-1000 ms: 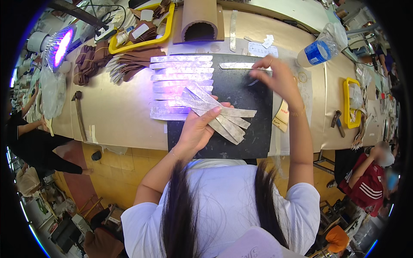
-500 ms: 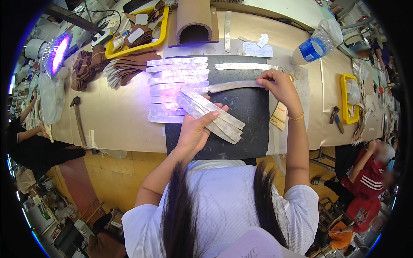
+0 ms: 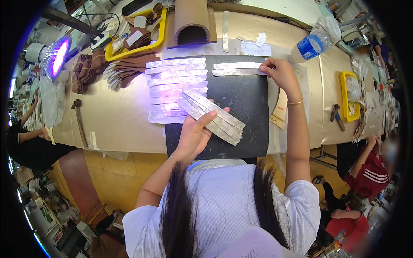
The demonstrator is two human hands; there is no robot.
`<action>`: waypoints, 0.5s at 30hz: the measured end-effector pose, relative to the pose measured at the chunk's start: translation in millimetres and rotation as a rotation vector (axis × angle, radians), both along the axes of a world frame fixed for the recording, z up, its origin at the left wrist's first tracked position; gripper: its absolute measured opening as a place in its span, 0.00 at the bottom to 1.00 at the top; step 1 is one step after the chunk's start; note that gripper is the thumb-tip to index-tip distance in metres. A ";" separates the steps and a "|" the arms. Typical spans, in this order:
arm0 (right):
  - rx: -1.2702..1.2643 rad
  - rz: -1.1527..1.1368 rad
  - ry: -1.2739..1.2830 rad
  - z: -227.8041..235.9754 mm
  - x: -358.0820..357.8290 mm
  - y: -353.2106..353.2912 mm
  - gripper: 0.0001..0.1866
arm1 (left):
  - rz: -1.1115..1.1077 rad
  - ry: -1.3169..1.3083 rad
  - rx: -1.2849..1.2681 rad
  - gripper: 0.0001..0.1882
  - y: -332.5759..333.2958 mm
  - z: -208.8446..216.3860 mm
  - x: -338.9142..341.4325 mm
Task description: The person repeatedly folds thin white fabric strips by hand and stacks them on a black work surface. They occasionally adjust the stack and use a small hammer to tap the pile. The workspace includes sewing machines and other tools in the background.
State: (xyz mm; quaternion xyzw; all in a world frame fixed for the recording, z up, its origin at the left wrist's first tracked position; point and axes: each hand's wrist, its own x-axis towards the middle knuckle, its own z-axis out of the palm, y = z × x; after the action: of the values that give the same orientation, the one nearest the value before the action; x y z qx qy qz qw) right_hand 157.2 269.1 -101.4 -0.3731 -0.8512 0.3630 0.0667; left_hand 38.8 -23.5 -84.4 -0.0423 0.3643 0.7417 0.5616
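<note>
Fanned out in my left hand [image 3: 194, 134] are several pale, silvery-white curved strips [image 3: 221, 123], clamped under the thumb. My right hand [image 3: 280, 76] pinches the right end of a single silvery strip [image 3: 236, 72], which lies along the black mat [image 3: 247, 107]. Just beyond it, almost edge to edge, is another silvery strip [image 3: 235, 66]. On the mat's left side and past its left edge, a column of similar strips [image 3: 176, 80] is laid out one below another, partly lit purple. The fanned strips cover some right ends of the lower ones.
A glowing purple lamp [image 3: 59, 58] stands left, near bundled brown strips [image 3: 86, 71] and a yellow basket [image 3: 161, 36]. A brown arched form [image 3: 192, 19] is at the back. Hammers [image 3: 77, 122] lie on both sides. A bottle [image 3: 309, 47] stands back right. People work at both sides.
My right hand has moved its strip away from me, up beside the far strip. My left hand stays almost still with its fanned strips.
</note>
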 end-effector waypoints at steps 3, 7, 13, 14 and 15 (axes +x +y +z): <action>0.424 -0.015 0.057 4.0 2.9 -11.4 0.10 | 0.001 0.007 -0.010 0.20 0.5 -4.8 1.2; 0.549 -0.017 0.170 23.1 10.2 -47.7 0.12 | 0.025 0.033 -0.052 0.19 -1.1 -11.9 1.7; -0.334 0.267 0.274 46.3 16.1 -139.6 0.11 | -0.017 0.053 -0.057 0.16 2.0 -9.8 4.9; -0.295 0.266 0.303 41.2 17.4 -143.2 0.11 | -0.030 0.048 -0.051 0.16 3.5 -8.8 5.6; -0.253 0.244 0.325 38.0 19.5 -141.4 0.10 | -0.041 0.042 -0.046 0.16 4.8 -8.3 5.8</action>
State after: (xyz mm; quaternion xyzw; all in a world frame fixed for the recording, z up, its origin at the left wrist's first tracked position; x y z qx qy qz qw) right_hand 176.7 127.7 -63.4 -0.2095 -0.8159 0.5273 0.1113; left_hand 44.5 -18.7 -92.7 -0.0323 0.3938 0.7221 0.5679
